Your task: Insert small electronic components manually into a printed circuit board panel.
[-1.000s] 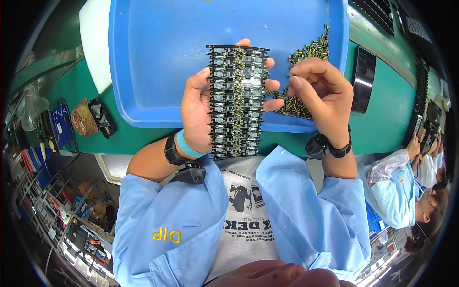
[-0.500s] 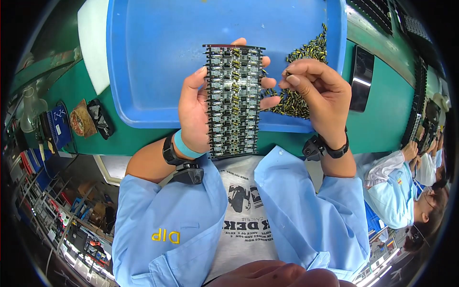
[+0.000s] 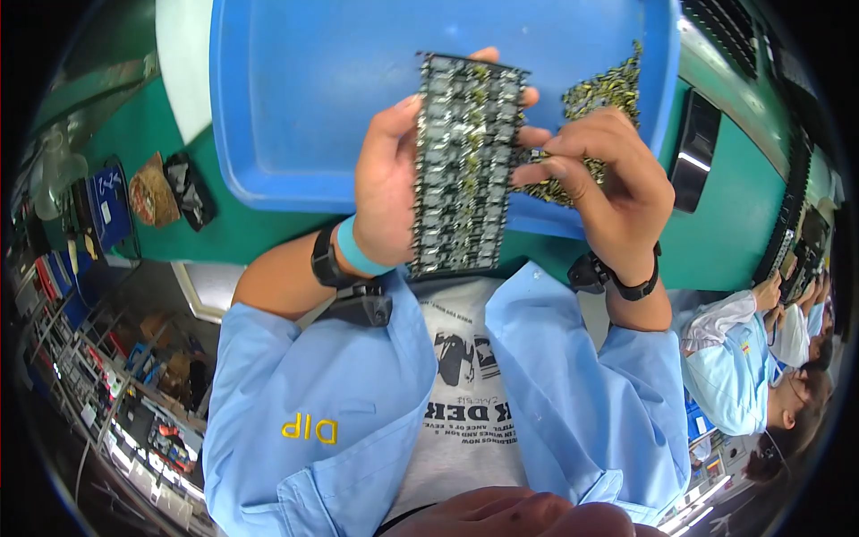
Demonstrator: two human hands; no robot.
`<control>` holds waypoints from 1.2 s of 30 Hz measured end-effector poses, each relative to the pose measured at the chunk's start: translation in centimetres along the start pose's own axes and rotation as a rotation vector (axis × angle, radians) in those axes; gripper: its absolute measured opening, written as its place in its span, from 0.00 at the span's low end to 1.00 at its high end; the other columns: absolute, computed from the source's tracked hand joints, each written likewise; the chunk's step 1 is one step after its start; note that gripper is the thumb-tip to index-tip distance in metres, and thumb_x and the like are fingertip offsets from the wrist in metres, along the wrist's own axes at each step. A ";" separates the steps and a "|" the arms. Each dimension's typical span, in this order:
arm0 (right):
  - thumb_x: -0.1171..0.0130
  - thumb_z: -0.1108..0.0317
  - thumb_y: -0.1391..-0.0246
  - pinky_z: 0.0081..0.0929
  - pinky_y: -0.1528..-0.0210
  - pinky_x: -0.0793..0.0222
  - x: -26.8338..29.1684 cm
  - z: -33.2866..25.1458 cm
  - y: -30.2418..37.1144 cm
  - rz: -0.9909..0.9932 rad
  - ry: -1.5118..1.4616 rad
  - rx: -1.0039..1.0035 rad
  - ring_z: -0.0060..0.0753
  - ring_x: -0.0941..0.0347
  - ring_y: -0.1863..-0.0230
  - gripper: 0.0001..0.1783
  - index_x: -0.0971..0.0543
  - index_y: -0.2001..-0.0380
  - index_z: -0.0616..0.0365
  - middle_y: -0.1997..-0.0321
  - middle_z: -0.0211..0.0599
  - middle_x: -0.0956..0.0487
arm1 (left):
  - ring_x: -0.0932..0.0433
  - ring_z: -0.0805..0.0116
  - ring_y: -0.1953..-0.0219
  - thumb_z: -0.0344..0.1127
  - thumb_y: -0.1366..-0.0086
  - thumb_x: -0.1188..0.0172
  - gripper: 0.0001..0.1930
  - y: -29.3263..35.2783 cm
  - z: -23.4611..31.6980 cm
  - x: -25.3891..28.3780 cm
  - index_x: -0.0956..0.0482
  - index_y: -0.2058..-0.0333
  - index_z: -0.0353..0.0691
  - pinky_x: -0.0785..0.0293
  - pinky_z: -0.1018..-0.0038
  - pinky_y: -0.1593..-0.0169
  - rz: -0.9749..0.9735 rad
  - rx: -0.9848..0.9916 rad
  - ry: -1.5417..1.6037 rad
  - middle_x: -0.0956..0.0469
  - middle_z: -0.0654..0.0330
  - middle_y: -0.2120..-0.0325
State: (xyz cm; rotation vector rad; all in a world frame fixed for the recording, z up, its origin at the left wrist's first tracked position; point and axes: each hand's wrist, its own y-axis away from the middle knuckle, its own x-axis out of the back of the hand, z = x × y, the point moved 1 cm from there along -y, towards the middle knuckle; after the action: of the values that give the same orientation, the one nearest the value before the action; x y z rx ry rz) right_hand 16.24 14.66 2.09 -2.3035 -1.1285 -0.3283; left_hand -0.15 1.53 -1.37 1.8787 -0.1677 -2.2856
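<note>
My left hand (image 3: 385,192) is wrapped round a long circuit board panel (image 3: 463,170), thumb on its left edge and fingertips showing past the right edge. Rows of small parts cover the panel, with a line of yellow-green components down its middle. My right hand (image 3: 619,190) is closed in a pinch just beside the panel's right edge, close to the left fingertips. Whatever sits in the pinch is too small to make out. Beyond and partly behind the right hand lies a heap of small yellow-and-black cylindrical components (image 3: 601,94) in a blue tray (image 3: 331,107).
A dark phone-like slab (image 3: 694,148) lies on the green table (image 3: 743,201) right of the tray. At the left are a blue notebook (image 3: 109,208), a round brown item (image 3: 152,195) and a black crumpled pouch (image 3: 190,192). Co-workers (image 3: 729,358) sit at far right.
The panel has shifted up and right and is now tilted, catching more glare. My right hand has come down slightly, its fingertips closer to the panel's edge.
</note>
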 end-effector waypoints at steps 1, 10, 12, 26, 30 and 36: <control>0.27 0.78 0.47 0.29 0.59 0.30 -0.4 -0.4 0.1 -0.009 -0.017 -0.008 0.32 0.24 0.64 0.11 0.15 0.60 0.61 0.62 0.35 0.16 | 0.25 0.45 0.35 0.54 0.23 0.64 0.37 0.0 0.0 -0.2 0.51 0.22 0.42 0.28 0.47 0.31 0.008 -0.001 -0.065 0.35 0.39 0.29; 0.26 0.76 0.56 0.35 0.61 0.34 -2.9 -2.8 0.7 -0.148 0.279 0.213 0.39 0.26 0.64 0.15 0.14 0.62 0.59 0.64 0.35 0.19 | 0.21 0.49 0.39 0.51 0.22 0.63 0.34 0.0 -0.1 -0.1 0.41 0.26 0.39 0.24 0.55 0.33 0.040 -0.029 -0.073 0.25 0.46 0.37; 0.25 0.75 0.57 0.35 0.62 0.35 -3.1 -2.9 0.6 -0.158 0.354 0.245 0.38 0.26 0.64 0.15 0.14 0.62 0.58 0.65 0.33 0.20 | 0.21 0.50 0.39 0.51 0.22 0.63 0.33 0.0 -0.2 -0.3 0.40 0.26 0.39 0.24 0.55 0.34 0.045 -0.033 -0.067 0.25 0.47 0.37; 0.33 0.69 0.62 0.34 0.60 0.32 -3.5 -2.6 1.3 -0.175 0.511 0.396 0.34 0.22 0.61 0.19 0.14 0.61 0.58 0.65 0.30 0.19 | 0.20 0.51 0.40 0.50 0.22 0.62 0.32 0.0 -0.3 -0.3 0.39 0.26 0.38 0.21 0.56 0.36 0.074 -0.037 -0.084 0.24 0.48 0.39; 0.27 0.72 0.63 0.35 0.60 0.32 -3.6 -3.1 1.3 -0.196 0.537 0.368 0.37 0.21 0.60 0.20 0.14 0.60 0.57 0.65 0.31 0.20 | 0.20 0.51 0.41 0.50 0.22 0.62 0.32 -0.1 -0.4 -0.4 0.38 0.27 0.38 0.21 0.56 0.37 0.086 -0.032 -0.086 0.23 0.48 0.39; 0.27 0.72 0.62 0.36 0.59 0.31 -3.6 -3.0 1.3 -0.217 0.534 0.375 0.36 0.21 0.59 0.21 0.13 0.58 0.56 0.64 0.30 0.20 | 0.21 0.49 0.40 0.51 0.22 0.63 0.33 -0.2 -0.3 -0.2 0.41 0.26 0.38 0.22 0.55 0.36 0.079 -0.033 -0.134 0.25 0.46 0.38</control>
State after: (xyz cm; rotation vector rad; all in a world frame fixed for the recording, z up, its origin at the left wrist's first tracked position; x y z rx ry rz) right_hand 15.10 9.94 2.55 -1.6343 -1.0506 -0.7010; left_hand 0.21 1.77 -1.24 1.6729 -0.2162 -2.3465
